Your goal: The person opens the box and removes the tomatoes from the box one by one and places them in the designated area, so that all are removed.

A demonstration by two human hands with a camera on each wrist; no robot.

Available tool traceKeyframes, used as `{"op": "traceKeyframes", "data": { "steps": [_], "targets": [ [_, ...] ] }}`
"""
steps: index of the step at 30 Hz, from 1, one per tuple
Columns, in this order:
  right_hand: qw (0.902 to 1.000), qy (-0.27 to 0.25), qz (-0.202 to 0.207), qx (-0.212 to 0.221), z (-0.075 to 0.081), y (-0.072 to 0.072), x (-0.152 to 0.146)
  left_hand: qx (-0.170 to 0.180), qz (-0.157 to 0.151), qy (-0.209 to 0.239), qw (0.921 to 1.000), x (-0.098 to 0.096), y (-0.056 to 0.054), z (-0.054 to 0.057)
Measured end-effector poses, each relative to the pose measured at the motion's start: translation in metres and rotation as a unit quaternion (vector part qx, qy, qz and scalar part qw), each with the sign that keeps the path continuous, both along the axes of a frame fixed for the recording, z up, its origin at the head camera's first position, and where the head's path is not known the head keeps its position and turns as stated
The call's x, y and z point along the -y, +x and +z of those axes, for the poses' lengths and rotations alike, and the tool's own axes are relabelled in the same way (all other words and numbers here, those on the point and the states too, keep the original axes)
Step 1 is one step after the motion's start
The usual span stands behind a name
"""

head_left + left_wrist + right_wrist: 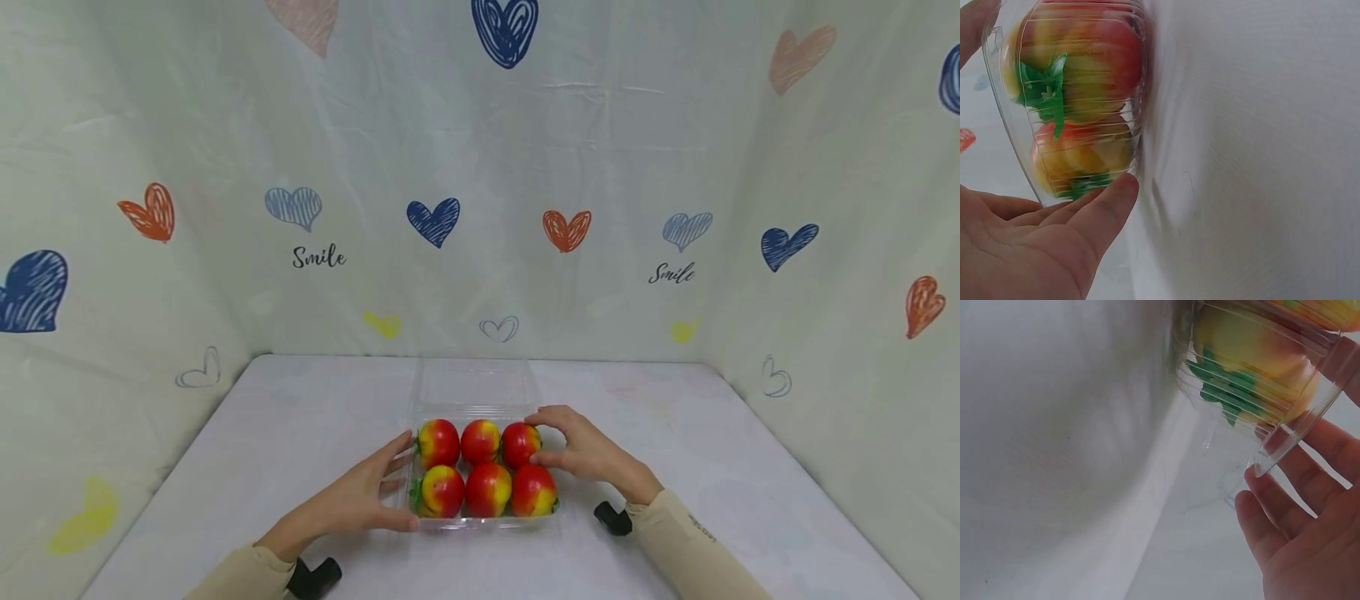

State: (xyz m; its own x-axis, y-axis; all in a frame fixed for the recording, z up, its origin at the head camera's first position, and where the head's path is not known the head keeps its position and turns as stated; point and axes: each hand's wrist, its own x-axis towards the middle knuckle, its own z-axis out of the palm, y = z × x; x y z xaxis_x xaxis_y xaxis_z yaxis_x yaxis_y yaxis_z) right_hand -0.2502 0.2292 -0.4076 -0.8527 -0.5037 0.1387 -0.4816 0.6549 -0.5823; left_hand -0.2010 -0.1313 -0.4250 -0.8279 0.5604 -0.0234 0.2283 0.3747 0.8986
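- Left hand: fingers and thumb spread apart, straight, along the clear plastic clamshell box's left side.
- Clamshell box: on the white-covered table between both hands, its lid open behind.
- Six red-and-yellow fruits with green calyxes: inside, two rows of three.
- Right hand: thumb and index finger apart, bracketing the back-right fruit; cannot tell whether they pinch it.

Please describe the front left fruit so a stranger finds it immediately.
On the white table, find the clear box. In its near row, take the leftmost fruit. Its upper side is yellow, unlike the red-topped fruits directly beside and behind.
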Motion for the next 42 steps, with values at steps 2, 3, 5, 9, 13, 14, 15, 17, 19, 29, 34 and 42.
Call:
{"op": "traceKeyframes", "data": {
  "steps": [2,3,5,9,13,14,15,17,19,29,34,42],
  "targets": [
    [1.0000,-0.003,0.005,-0.002,0.001,-0.001,0.000,0.001,0.002,-0.003,1.0000,0.000,0.000,0.000],
    [1.0000,-0.004,0.007,-0.004,0.001,-0.001,0.000,0.002,0.002,-0.003,1.0000,-0.001,0.000,0.000],
    [0.9999,-0.004,0.008,-0.006,0.001,-0.002,0.000,0.003,0.004,-0.004,1.0000,-0.002,0.000,0.001],
    [0.9999,0.000,0.011,-0.008,0.002,-0.003,-0.001,0.005,0.007,-0.009,0.9999,-0.003,0.000,0.002],
    [0.9995,0.009,0.026,-0.017,0.002,-0.004,-0.001,0.004,0.009,-0.012,0.9999,-0.003,0.000,0.002],
    [0.9992,0.012,0.032,-0.021,0.002,-0.004,-0.001,0.004,0.009,-0.013,0.9999,-0.003,0.001,0.002],
    [0.9989,0.014,0.037,-0.024,0.002,-0.005,-0.001,0.003,0.009,-0.013,0.9999,-0.003,0.001,0.002],
    [0.9984,0.020,0.045,-0.029,0.002,-0.006,-0.002,0.002,0.009,-0.012,0.9999,-0.003,0.001,0.002],
    [0.9980,0.024,0.051,-0.029,0.001,-0.007,-0.002,0.003,0.009,-0.011,0.9999,-0.003,0.001,0.002],
    [0.9983,0.023,0.054,-0.003,0.004,-0.010,-0.002,0.017,0.009,-0.007,0.9998,-0.004,0.001,0.003],
    [0.9971,0.024,0.072,-0.003,0.003,-0.012,-0.001,0.010,0.013,-0.014,0.9998,-0.004,0.002,0.004],
    [0.9924,0.057,0.105,0.028,0.012,-0.015,0.001,0.006,0.013,-0.017,0.9997,-0.004,0.003,0.004]
  ]
}}
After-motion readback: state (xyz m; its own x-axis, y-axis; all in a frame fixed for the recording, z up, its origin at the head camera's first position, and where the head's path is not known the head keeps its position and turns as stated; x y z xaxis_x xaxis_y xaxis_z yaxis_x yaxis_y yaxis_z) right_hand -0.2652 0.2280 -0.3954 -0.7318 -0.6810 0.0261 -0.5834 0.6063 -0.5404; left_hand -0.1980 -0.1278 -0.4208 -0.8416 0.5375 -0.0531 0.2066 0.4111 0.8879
